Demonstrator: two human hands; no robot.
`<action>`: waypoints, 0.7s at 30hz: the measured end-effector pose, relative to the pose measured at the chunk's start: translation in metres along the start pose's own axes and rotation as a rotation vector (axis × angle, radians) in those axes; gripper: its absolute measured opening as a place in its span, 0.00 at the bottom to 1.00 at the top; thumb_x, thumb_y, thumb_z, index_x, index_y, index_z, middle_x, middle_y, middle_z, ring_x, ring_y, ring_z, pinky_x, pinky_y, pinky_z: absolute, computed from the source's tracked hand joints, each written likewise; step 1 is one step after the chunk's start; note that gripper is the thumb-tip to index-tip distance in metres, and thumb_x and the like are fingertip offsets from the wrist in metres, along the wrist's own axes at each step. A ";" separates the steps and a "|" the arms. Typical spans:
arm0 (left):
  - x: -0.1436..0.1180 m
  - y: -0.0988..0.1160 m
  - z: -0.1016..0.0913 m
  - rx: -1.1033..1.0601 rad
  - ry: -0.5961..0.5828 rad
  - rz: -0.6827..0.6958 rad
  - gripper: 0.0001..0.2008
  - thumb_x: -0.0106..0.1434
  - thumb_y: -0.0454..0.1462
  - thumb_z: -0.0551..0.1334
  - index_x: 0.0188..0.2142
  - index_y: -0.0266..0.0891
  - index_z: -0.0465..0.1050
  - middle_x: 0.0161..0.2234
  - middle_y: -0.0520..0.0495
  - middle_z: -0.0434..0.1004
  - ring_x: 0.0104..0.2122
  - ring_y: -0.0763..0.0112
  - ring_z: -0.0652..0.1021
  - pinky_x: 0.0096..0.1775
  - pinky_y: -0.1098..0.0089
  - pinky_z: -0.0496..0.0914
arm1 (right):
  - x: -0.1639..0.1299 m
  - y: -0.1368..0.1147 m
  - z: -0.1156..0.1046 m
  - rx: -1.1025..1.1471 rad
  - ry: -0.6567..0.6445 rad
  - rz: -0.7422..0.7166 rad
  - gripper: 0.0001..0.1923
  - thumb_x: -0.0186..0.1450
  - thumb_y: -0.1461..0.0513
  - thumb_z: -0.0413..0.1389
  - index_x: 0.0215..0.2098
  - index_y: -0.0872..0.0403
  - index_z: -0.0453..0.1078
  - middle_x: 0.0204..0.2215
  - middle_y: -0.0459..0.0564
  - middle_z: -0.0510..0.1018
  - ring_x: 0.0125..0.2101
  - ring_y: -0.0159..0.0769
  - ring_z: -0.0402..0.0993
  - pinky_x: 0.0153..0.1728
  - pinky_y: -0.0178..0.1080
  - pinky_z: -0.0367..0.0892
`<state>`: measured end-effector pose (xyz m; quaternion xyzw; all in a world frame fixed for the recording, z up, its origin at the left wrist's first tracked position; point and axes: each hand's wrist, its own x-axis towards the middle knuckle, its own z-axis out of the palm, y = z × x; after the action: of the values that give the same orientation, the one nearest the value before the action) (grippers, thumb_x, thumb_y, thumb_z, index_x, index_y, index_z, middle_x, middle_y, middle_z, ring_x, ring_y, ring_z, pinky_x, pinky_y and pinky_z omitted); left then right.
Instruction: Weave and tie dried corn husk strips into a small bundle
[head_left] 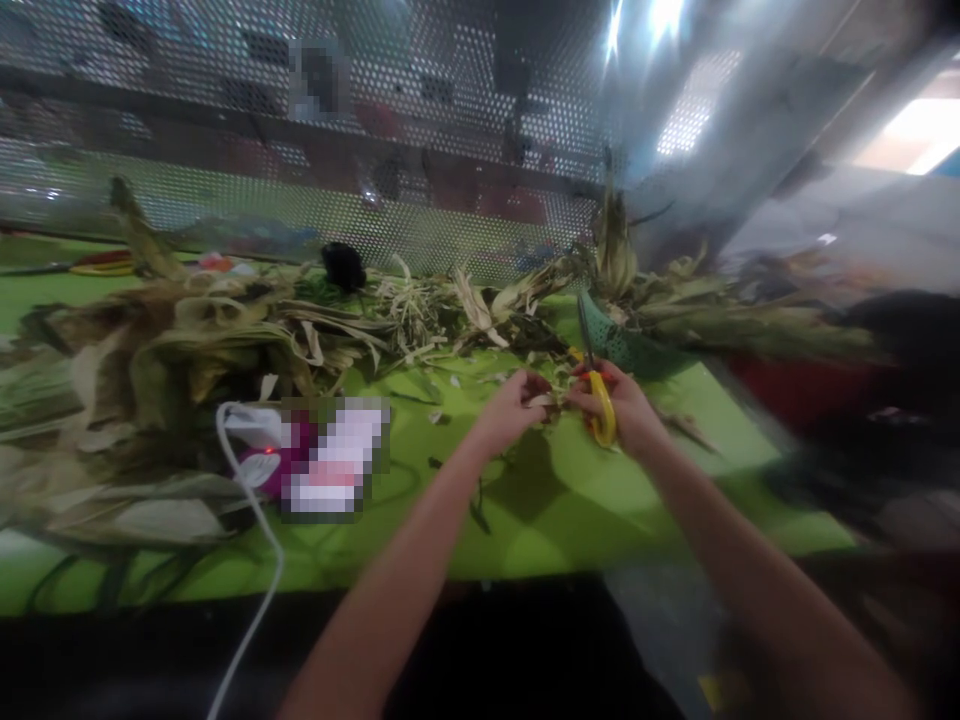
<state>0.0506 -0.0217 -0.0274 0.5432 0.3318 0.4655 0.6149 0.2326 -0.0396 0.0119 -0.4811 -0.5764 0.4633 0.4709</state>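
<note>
My right hand grips yellow-handled scissors, their blades pointing up and away over the green table. My left hand pinches a small dried leaf piece held between both hands, right at the scissors. Both hands hover just above the table top near its middle. The picture is blurred, so the leaf piece's shape is unclear.
A big heap of dried husks and leaves fills the left and back of the table. A teal basket stands behind my right hand. A white cable runs from a small device at left. A perforated metal screen closes the back.
</note>
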 end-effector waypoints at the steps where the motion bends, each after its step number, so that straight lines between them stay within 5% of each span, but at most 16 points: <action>1: 0.000 -0.001 -0.001 0.008 0.010 -0.008 0.18 0.49 0.30 0.67 0.39 0.36 0.66 0.32 0.49 0.74 0.32 0.71 0.76 0.38 0.68 0.70 | 0.001 0.002 0.001 0.033 -0.010 0.011 0.29 0.46 0.54 0.72 0.42 0.51 0.67 0.26 0.40 0.73 0.23 0.28 0.68 0.25 0.33 0.65; 6: 0.001 -0.001 -0.005 0.086 0.196 -0.044 0.15 0.52 0.40 0.69 0.35 0.36 0.68 0.30 0.47 0.76 0.30 0.70 0.76 0.38 0.66 0.70 | -0.002 0.006 0.008 0.149 0.113 -0.021 0.30 0.42 0.57 0.73 0.39 0.50 0.66 0.25 0.39 0.73 0.24 0.29 0.71 0.26 0.35 0.69; 12: -0.002 0.001 0.000 0.174 0.146 0.115 0.14 0.58 0.44 0.64 0.37 0.36 0.78 0.36 0.45 0.81 0.38 0.66 0.77 0.43 0.67 0.68 | -0.005 0.011 0.015 0.182 0.270 -0.116 0.29 0.43 0.57 0.73 0.38 0.49 0.64 0.25 0.38 0.72 0.23 0.29 0.70 0.26 0.36 0.72; 21: -0.005 0.002 0.008 0.229 0.186 0.170 0.16 0.63 0.45 0.59 0.37 0.36 0.79 0.37 0.47 0.81 0.41 0.65 0.77 0.45 0.68 0.68 | -0.006 0.012 0.031 0.239 0.342 -0.160 0.27 0.46 0.58 0.71 0.38 0.49 0.64 0.26 0.37 0.71 0.25 0.29 0.71 0.29 0.36 0.72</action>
<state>0.0558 -0.0297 -0.0245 0.5905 0.3908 0.5233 0.4740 0.2040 -0.0468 -0.0045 -0.4462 -0.4652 0.4014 0.6507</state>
